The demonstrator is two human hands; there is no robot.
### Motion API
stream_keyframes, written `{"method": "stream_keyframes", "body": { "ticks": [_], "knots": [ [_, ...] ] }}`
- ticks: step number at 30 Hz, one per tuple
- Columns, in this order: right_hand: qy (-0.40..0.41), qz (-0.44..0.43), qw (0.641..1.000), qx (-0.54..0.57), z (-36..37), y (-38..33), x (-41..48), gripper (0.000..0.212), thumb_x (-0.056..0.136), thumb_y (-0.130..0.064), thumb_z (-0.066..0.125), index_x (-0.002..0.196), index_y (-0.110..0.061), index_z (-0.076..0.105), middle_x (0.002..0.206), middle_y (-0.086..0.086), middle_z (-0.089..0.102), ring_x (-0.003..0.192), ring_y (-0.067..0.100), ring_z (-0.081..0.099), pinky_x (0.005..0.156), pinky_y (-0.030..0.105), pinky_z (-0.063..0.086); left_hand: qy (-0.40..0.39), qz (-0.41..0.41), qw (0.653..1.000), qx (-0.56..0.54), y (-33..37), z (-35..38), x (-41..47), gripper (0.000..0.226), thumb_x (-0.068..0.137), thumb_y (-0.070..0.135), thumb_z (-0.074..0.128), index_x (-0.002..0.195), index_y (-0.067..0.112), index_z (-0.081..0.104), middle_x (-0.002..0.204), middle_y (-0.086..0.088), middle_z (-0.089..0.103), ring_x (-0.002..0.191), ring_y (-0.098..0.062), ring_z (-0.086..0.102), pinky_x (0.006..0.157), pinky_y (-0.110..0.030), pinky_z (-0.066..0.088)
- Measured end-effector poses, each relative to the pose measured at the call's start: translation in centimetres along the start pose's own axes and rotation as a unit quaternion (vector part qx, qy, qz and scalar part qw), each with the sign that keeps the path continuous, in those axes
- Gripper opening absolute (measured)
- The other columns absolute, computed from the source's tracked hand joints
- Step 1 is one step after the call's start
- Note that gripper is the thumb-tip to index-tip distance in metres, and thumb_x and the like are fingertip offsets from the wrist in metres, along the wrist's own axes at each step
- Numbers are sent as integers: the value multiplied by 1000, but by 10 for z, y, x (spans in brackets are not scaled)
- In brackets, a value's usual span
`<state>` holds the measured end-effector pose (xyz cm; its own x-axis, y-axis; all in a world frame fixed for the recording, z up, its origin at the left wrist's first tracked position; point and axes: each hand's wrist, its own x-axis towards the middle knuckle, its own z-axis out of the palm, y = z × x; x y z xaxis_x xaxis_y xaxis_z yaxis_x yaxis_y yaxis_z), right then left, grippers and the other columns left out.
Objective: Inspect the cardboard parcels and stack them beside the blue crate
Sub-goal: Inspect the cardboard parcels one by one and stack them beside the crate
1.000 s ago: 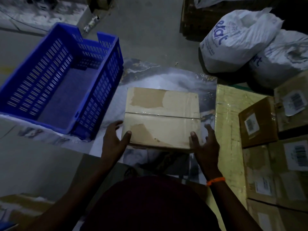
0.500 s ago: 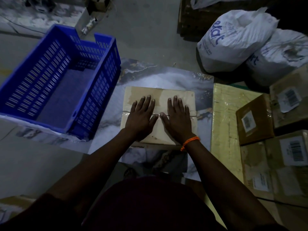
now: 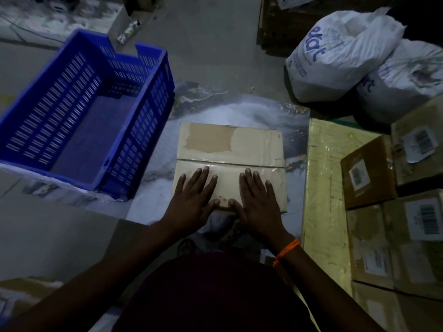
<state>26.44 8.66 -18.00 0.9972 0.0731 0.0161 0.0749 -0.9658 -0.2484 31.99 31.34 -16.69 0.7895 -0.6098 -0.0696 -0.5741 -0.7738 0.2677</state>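
A flat cardboard parcel (image 3: 230,149) with a taped seam lies on the marbled sheet, just right of the blue crate (image 3: 153,130). My left hand (image 3: 194,200) lies flat on the parcel's near left part with straight fingers. My right hand (image 3: 257,200) lies flat on its near right part, an orange band on that wrist. Both thumbs almost meet at the near edge. Several more cardboard parcels (image 3: 366,171) with barcode labels are stacked at the right.
The crate holds nothing. A long yellowish wrapped package (image 3: 323,188) lies between the parcel and the stack at the right. Two white sacks (image 3: 335,56) sit at the back right, a dark pallet (image 3: 275,27) behind them. Another box (image 3: 21,291) shows at the lower left.
Both hands went from gripping the parcel's near corners to lying flat on top, then slid back from the seam toward the near edge. The parcel stays put.
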Motion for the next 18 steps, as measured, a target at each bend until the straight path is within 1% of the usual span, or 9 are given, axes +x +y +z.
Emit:
{"method": "stream_keyframes", "body": {
  "ticks": [3,8,12,15,17,18],
  "knots": [
    [3,-3,1000,-20,3,1,-4,77,106,-62,14,161,-10,29,170,11,21,158,27,17,125,53,18,17,16,999,30,-6,9,-5,69,106,56,17,158,13,32,167,-16,20,154,-33,22,121,-59,23],
    [-5,-2,1000,-27,6,3,-2,78,106,-63,14,161,-10,31,169,10,22,158,25,17,125,53,18,36,9,999,32,-4,14,-3,66,106,54,25,159,15,32,168,-13,18,155,-30,19,123,-56,19],
    [-16,4,1000,-26,8,3,0,78,105,-64,15,161,-12,31,169,9,23,158,25,18,126,52,18,36,2,999,32,-4,15,-3,67,105,55,22,159,16,32,168,-13,20,155,-30,20,123,-56,20],
    [-28,-2,1000,-10,4,4,2,80,104,-66,12,162,-13,29,170,8,20,158,22,14,126,51,17,27,-6,1000,12,-3,13,-1,69,104,57,22,158,16,35,167,-12,23,154,-30,23,122,-57,23],
    [-30,-9,999,30,-1,11,8,78,103,-65,20,162,-13,28,169,8,21,157,22,15,126,51,20,42,-6,999,-13,-6,5,3,67,103,55,31,153,14,42,164,-14,30,151,-32,29,118,-57,30],
    [-13,-7,998,58,-6,17,13,77,103,-62,29,161,-12,30,168,10,26,156,24,21,125,50,23,64,-5,997,-31,-9,-2,7,63,102,52,36,150,12,47,161,-16,35,149,-33,33,116,-55,34]
  ]
}}
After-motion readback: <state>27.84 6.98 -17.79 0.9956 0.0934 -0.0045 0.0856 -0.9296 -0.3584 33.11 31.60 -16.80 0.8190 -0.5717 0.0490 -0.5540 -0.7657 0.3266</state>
